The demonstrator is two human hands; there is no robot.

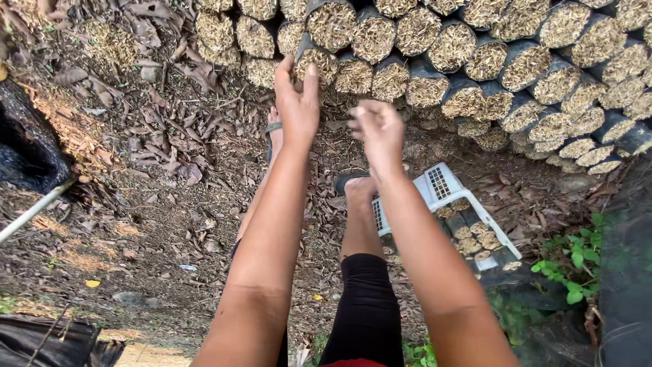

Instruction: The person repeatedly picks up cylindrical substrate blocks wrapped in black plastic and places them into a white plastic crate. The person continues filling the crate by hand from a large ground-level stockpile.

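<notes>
My left hand (297, 102) reaches forward with its fingers on a black bag filled with straw-coloured husk (314, 62), at the near edge of a dense block of such bags (475, 61). My right hand (377, 130) hovers just right of it, fingers loosely curled, with nothing visible in it. Both arms stretch out over my legs and sandalled feet (274, 136).
A white plastic crate (441, 190) lies tipped on the ground by my right foot, with several filled bags inside. Dry leaves cover the dirt at the left. A pale pipe (34, 211) and black sheeting (27, 149) lie at the far left. Green weeds (577, 261) grow at the right.
</notes>
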